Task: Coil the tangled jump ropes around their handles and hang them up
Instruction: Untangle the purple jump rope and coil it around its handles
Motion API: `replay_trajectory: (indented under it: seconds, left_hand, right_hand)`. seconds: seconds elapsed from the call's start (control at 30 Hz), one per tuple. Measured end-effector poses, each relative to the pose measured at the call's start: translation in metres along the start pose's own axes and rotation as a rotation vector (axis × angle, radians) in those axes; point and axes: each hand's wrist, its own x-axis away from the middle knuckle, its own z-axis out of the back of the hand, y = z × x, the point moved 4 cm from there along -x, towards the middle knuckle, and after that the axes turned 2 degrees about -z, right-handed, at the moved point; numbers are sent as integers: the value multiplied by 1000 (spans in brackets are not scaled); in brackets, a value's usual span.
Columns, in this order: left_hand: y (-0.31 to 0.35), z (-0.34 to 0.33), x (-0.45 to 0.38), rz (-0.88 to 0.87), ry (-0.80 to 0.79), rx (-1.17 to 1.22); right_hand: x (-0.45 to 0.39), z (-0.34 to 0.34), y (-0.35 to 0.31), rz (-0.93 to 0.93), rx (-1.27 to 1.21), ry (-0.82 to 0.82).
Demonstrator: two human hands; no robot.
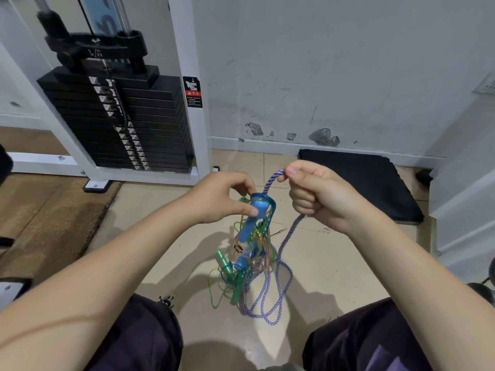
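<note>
A tangle of jump ropes hangs in front of me above the floor. My left hand [225, 196] pinches the top of a blue handle [253, 218] between thumb and fingers. Thin green, blue and orange cords [257, 245] wrap loosely around it. A second blue handle [241, 261] and two green handles [223, 259] dangle lower in the knot. My right hand [318, 194] grips a purple-and-white braided rope [285, 242], which runs from the blue handle's top through my fist and down into loops [265, 298] near the floor.
A white-framed weight machine with a black plate stack [126, 124] stands at the left against the scuffed wall. A black mat [369, 180] lies at the right by the wall. Beige tiles [160, 223] lie below, and my knees in dark trousers [150, 333] frame the bottom.
</note>
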Motion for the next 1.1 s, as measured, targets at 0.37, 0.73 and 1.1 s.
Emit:
replay_trajectory:
  seconds: [0.37,0.73,1.1]
  left_hand:
    - [8,-6,6,3,-58,209]
    - [-4,2,11,178,-274,268]
    - [-10,8,11,168,-199,-103]
  right_hand:
    - [-1,17,4,-80,287,201]
    - [-2,43,-9,109,171,448]
    - [4,-1,-4,78,291,98]
